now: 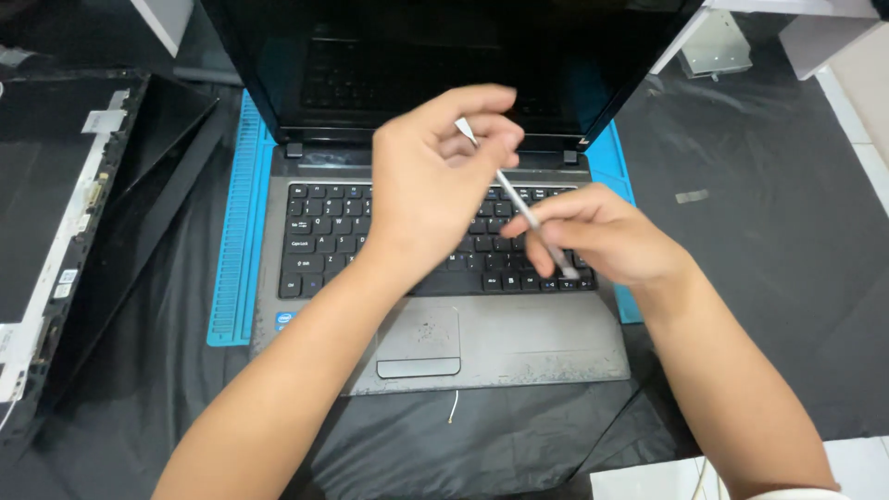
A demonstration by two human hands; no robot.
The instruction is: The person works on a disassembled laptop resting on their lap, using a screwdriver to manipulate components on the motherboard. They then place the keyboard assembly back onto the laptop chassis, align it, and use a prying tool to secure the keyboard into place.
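Observation:
An open grey laptop [519, 338] with a black keyboard [329, 236] and a dark screen [444, 56] lies on a blue mat [236, 241]. Both hands hover over the keyboard and share a thin silver rod-like tool [512, 196]. My left hand [435, 181] pinches the tool's upper end near the hinge. My right hand [602, 236] grips its lower end, with the tip close to the keys at the keyboard's lower right. The touchpad [419, 341] sits below my left wrist.
A dismantled laptop lid and screen frame [56, 241] lie at the left on black cloth [769, 296]. A small white wire [454, 407] lies in front of the laptop. White furniture parts [718, 42] stand at the back right.

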